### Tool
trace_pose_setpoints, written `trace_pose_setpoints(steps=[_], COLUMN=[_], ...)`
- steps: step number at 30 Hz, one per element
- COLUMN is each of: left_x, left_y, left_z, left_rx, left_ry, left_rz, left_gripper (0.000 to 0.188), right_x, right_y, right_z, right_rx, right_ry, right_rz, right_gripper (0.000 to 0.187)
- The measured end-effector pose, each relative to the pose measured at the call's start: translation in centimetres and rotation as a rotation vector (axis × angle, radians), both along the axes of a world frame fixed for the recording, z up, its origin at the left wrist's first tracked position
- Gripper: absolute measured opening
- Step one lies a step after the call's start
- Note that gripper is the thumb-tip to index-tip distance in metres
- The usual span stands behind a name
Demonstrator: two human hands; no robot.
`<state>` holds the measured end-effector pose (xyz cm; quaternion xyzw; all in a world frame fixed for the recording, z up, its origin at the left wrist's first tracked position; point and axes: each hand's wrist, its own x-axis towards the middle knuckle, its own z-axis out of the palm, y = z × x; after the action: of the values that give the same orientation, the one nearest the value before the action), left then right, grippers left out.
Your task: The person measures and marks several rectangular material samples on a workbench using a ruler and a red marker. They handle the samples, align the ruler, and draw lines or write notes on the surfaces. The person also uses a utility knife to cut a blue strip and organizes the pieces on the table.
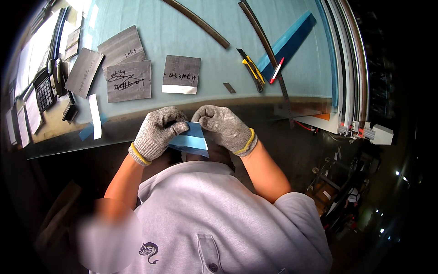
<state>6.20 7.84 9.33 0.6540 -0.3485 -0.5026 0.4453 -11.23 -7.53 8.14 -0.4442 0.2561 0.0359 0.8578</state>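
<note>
A piece of blue film [194,140], creased across so that it shows lighter and darker bands, hangs between the two gloved hands, just off the near edge of the tabletop [173,39] and in front of the person's torso. The left hand [157,132] has its grip pinching the film's upper left part between thumb and curled fingers. The right hand [224,129] has its grip pinching the upper right corner, thumb against forefinger. Both wear grey knitted gloves with yellow cuffs.

Beyond the hands, a grey square plate [181,68] with dark handwriting and a white band along its near edge lies on the pale blue surface. To its left is a group of grey plates [129,89], some overlapping, also handwritten. Nearer the edge, a white strip [95,116] lies beside blue tape [86,133], with a black keypad device [44,93] farther left.

To the right are a small dark chip [229,87], a yellow and black box cutter [252,71] and a red and white marker [277,71]. The marker lies at the near end of a dark curved strip [256,27], which crosses a long blue wedge-shaped piece [294,36]. Another curved strip [198,23] lies farther left.
</note>
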Motion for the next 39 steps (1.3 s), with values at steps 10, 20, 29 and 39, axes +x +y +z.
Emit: trace_pose_setpoints(steps=[10,20,29,39], left_x=[-0.6,1.0,1.8,9.8], left_y=[-0.3,2.1,1.1,12.4], left_z=[0.6,-1.1,-1.6,-3.0], left_rx=[0.054,-0.009,-0.014,0.297], left_ry=[0.296,-0.275,-0.379,-0.791], left_rz=[0.24,-0.044,-0.077,0.266], left_gripper=[0.018,0.028,0.027,0.016], right_x=[0.9,1.7,2.7,-2.4], right_y=[1.2,1.5,2.7,-2.5], right_z=[-1.9,-1.9,-2.1,-3.9], right_rx=[-0.472,-0.551,-0.958,-0.693], right_ry=[0.003,0.048,-0.167,0.173], right_rz=[-0.047,-0.031,-0.034,-0.526], right_gripper=[0.016,0.009,0.008,0.007])
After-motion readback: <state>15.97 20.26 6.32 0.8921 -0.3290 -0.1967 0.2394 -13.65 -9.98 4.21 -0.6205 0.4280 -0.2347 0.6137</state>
